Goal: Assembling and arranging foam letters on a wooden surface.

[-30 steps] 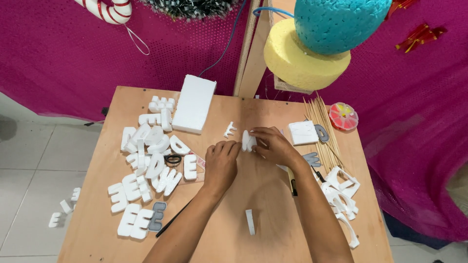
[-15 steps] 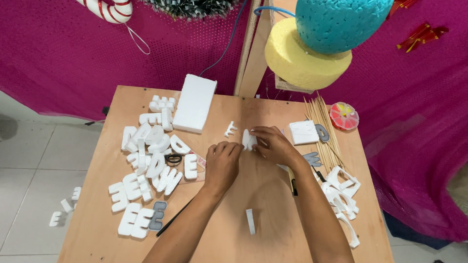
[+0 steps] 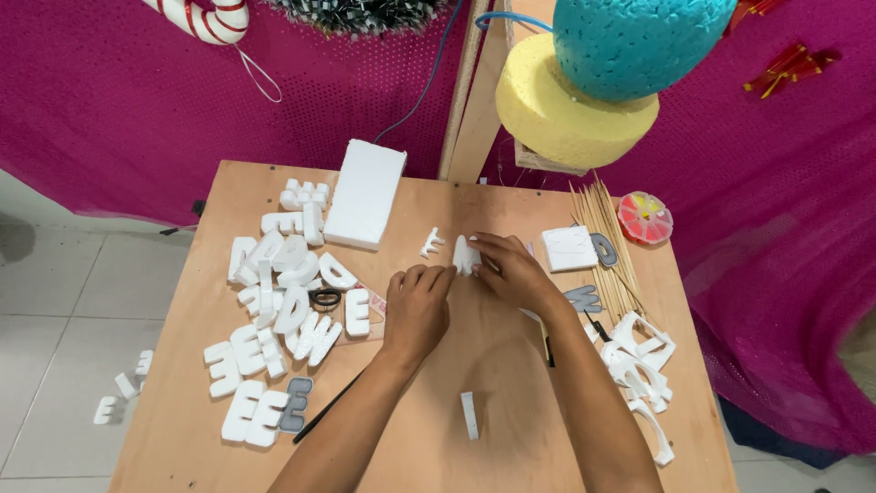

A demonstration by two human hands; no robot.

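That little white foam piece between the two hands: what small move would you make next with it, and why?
Probably lift the white foam piece slightly off the wooden table. The right hand pinches it from the side while the left hand only touches its edge with its fingertips, and it sits low on the board, where its underside is hard to work on.

bare forearms, hands (image 3: 461, 290) without gloves

Two bare forearms rise from the bottom edge toward frame centre; left hand (image 3: 418, 306) palm-down, fingers curled, right hand (image 3: 513, 270) pinching beside it.
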